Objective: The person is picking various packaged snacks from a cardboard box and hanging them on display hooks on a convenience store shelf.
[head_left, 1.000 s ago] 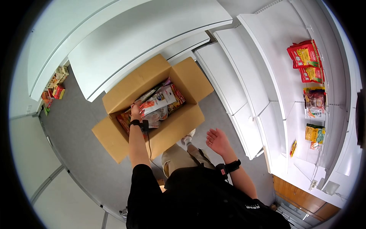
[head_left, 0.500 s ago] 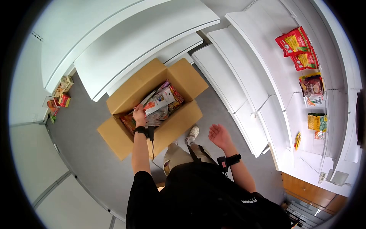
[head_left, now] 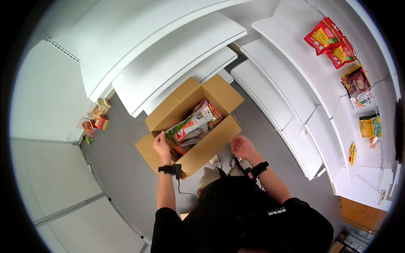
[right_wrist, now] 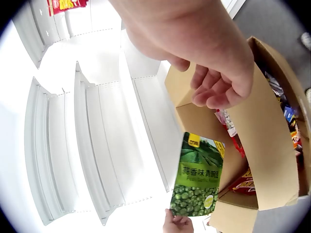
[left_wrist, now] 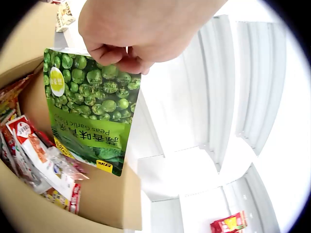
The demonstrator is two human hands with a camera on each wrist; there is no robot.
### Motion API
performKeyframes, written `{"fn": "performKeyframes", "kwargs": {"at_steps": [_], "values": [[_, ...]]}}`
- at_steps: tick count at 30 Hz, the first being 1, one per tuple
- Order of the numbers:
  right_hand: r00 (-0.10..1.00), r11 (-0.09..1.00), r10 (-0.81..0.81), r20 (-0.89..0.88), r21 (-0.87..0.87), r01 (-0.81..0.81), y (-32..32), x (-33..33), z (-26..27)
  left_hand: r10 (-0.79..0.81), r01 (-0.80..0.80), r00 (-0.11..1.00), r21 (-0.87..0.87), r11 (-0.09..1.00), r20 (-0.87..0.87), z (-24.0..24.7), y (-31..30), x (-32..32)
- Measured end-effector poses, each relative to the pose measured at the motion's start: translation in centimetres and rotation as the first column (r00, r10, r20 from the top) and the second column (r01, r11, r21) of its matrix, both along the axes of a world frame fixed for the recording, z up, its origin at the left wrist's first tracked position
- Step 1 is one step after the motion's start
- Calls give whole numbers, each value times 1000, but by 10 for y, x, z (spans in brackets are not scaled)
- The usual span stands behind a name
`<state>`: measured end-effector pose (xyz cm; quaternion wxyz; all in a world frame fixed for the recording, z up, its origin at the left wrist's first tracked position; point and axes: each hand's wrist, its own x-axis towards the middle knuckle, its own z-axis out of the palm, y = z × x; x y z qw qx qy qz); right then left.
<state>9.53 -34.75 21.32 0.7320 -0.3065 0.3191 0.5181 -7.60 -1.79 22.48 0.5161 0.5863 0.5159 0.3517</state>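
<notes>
My left hand (head_left: 162, 139) (left_wrist: 121, 57) pinches the top edge of a green pea snack packet (left_wrist: 90, 111) (head_left: 179, 127) (right_wrist: 199, 182) and holds it hanging above the left end of an open cardboard box (head_left: 209, 144) (left_wrist: 109, 206) (right_wrist: 272, 141). The box stands on the grey floor and holds several mixed snack packets (head_left: 201, 119) (left_wrist: 34, 155). My right hand (head_left: 238, 145) (right_wrist: 210, 97) hovers over the box's near right corner with loosely curled fingers and holds nothing.
White shelving curves around the box. Red snack bags (head_left: 331, 39) and other packets (head_left: 370, 126) lie on the right-hand shelves. Small cartons (head_left: 97, 116) sit on the floor by the left wall. A shoe (head_left: 215, 161) shows below the box.
My left hand has risen out of the box with the green packet in it. My right hand has drifted toward the box's near edge. The head view has shifted.
</notes>
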Motion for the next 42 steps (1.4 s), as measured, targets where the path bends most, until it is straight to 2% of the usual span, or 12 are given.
{"fn": "performKeyframes", "kwargs": {"at_steps": [3, 5, 10, 14, 18, 21, 24, 25, 32, 36, 39, 42], "values": [[999, 999, 33, 13, 24, -33, 12, 2, -6, -15, 32, 992, -129, 991, 129, 36, -6, -4], [999, 998, 47, 21, 43, -48, 16, 1, -8, -14, 51, 971, -149, 987, 237, 61, -14, -1], [995, 994, 79, 59, 74, -83, 33, 12, 2, -24, 175, 852, -242, 955, 522, 112, -32, 15], [966, 977, 151, 208, 117, -178, 32, 18, 8, 9, 300, 752, -354, 886, 660, 133, -51, 26], [916, 941, 218, 338, 178, -289, 40, 22, 41, 11, 458, 639, -393, 797, 769, 147, -67, 32], [877, 921, 220, 427, 206, -331, 52, 24, 65, 23, 541, 569, -396, 742, 822, 151, -76, 34], [850, 924, 238, 470, 160, -347, 61, 22, 94, 57, 555, 552, -417, 720, 832, 153, -83, 37], [843, 928, 249, 476, 134, -349, 63, 21, 101, 68, 541, 585, -451, 709, 808, 159, -87, 40], [867, 919, 172, 468, 242, -313, 76, 30, 96, 32, 615, 551, -432, 660, 834, 153, -96, 38], [860, 916, 163, 484, 251, -314, 81, 33, 91, 84, 590, 589, -499, 635, 804, 154, -97, 39], [831, 925, 168, 530, 207, -319, 76, 28, 112, 40, 652, 536, -444, 614, 843, 141, -89, 38], [835, 931, 136, 533, 220, -293, 71, 26, 121, -70, 653, 557, -385, 652, 827, 136, -87, 40]]}}
